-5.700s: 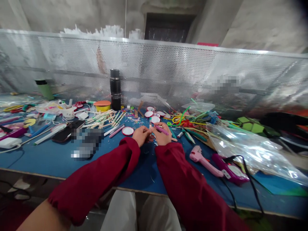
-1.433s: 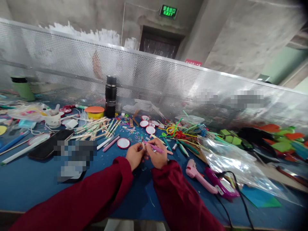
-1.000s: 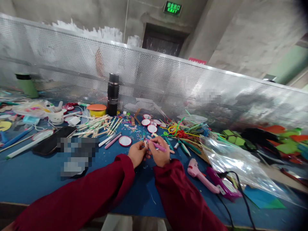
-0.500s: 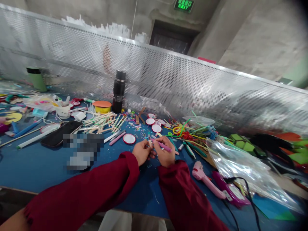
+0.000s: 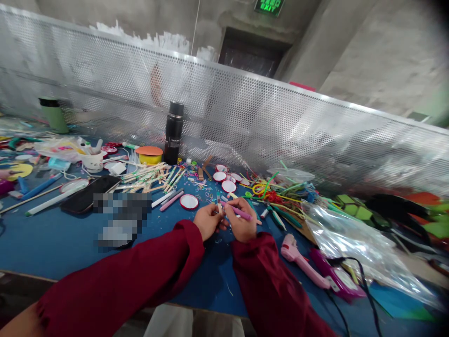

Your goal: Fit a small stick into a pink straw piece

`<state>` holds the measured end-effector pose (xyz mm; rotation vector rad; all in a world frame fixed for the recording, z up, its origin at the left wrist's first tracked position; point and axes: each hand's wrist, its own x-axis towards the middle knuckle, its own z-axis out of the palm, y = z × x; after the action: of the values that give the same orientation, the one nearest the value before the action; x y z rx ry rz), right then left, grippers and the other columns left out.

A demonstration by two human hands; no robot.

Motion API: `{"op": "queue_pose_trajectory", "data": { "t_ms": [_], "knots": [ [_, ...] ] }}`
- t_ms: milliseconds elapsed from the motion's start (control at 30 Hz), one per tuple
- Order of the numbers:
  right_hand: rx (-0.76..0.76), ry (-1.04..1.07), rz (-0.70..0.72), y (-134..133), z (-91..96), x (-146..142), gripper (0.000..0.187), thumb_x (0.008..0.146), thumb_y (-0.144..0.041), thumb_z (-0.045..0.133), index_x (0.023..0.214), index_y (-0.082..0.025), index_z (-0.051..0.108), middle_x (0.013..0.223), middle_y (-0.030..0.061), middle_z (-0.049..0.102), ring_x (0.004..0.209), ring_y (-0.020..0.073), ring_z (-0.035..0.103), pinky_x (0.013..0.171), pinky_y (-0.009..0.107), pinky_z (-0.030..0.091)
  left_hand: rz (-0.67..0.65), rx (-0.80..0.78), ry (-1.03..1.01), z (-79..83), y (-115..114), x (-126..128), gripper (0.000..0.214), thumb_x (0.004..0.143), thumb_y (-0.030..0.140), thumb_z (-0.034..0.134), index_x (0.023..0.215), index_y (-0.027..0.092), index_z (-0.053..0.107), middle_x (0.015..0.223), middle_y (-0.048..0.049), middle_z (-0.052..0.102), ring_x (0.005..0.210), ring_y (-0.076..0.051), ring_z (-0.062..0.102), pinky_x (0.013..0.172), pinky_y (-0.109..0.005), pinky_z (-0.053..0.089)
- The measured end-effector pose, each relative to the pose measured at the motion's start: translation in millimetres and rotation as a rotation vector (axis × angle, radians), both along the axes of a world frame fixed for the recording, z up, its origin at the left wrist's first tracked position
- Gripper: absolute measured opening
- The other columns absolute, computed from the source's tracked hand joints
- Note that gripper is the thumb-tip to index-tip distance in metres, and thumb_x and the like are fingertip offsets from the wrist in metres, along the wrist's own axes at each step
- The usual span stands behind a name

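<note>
Right hand (image 5: 243, 221) gripping, thumb and fingers closed on a pinkish-purple marker (image 5: 242, 213); left hand (image 5: 206, 222) likewise pinching a small pale stick (image 5: 219, 205) with a teal end. Both are held in front of the person, over the blue tabletop (image 5: 210, 290). No brand shows on the marker at this size; the black insulated bottle (image 5: 174, 133) bears small white print, too fine to read. Clearest lettering is on the green sign (image 5: 269, 5) up on the wall — EXIT, under a line of blurred characters.

The marker's long axis runs slantwise, its back end toward the lower right and its front toward the left hand and the stick; whether its tip touches the stick I cannot tell. The stick stands roughly upright in view, teal end pointing away from the person — nearly crosswise to the marker. Near the left hand lie a red-rimmed white disc (image 5: 188, 201) and a pink pen (image 5: 171, 201).
</note>
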<state>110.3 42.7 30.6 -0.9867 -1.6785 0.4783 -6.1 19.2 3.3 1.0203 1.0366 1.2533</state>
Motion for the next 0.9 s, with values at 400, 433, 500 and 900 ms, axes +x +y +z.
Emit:
{"op": "queue_pose_trajectory", "data": {
  "t_ms": [400, 433, 500, 900],
  "knots": [
    [0.014, 0.001, -0.004, 0.1, -0.4, -0.9, 0.011, 0.078, -0.030, 0.062, 0.071, -0.022, 0.058, 0.061, -0.0021, 0.062, 0.056, 0.0142, 0.058, 0.053, 0.027, 0.045, 0.002, -0.013, -0.016, 0.5, 0.9, -0.3, 0.006, 0.089, 0.020, 0.052, 0.087, 0.015, 0.056, 0.065, -0.0009, 0.067, 0.048, -0.009, 0.060, 0.041, -0.016, 0.037],
    [0.016, 0.001, -0.003, -0.1, -0.2, -1.0, 0.011, 0.078, -0.030, 0.062, 0.071, -0.022, 0.058, 0.061, -0.0021, 0.062, 0.056, 0.0142, 0.058, 0.053, 0.027, 0.045, 0.003, -0.010, -0.016, 0.7, 0.9, -0.4, 0.006, 0.089, 0.020, 0.052, 0.087, 0.016, 0.056, 0.064, -0.0008, 0.066, 0.048, -0.009, 0.060, 0.041, -0.016, 0.037],
    [0.017, -0.002, 0.005, -0.2, -0.2, -1.1, 0.012, 0.078, -0.030, 0.062, 0.071, -0.022, 0.058, 0.061, -0.0019, 0.062, 0.056, 0.0144, 0.058, 0.053, 0.027, 0.045, 0.005, -0.005, -0.018, 0.8, 1.1, -0.5, 0.006, 0.089, 0.019, 0.053, 0.085, 0.016, 0.055, 0.064, -0.0006, 0.066, 0.048, -0.009, 0.060, 0.041, -0.016, 0.037],
    [0.043, 0.003, -0.016, 1.3, -1.5, -1.8, 0.011, 0.078, -0.031, 0.062, 0.072, -0.022, 0.059, 0.063, -0.0015, 0.062, 0.058, 0.0147, 0.059, 0.054, 0.027, 0.046, 0.009, -0.017, -0.022, 2.3, -0.2, -0.5, 0.007, 0.088, 0.020, 0.053, 0.087, 0.015, 0.057, 0.064, -0.0003, 0.066, 0.047, -0.009, 0.060, 0.041, -0.017, 0.035]
  ]
}}
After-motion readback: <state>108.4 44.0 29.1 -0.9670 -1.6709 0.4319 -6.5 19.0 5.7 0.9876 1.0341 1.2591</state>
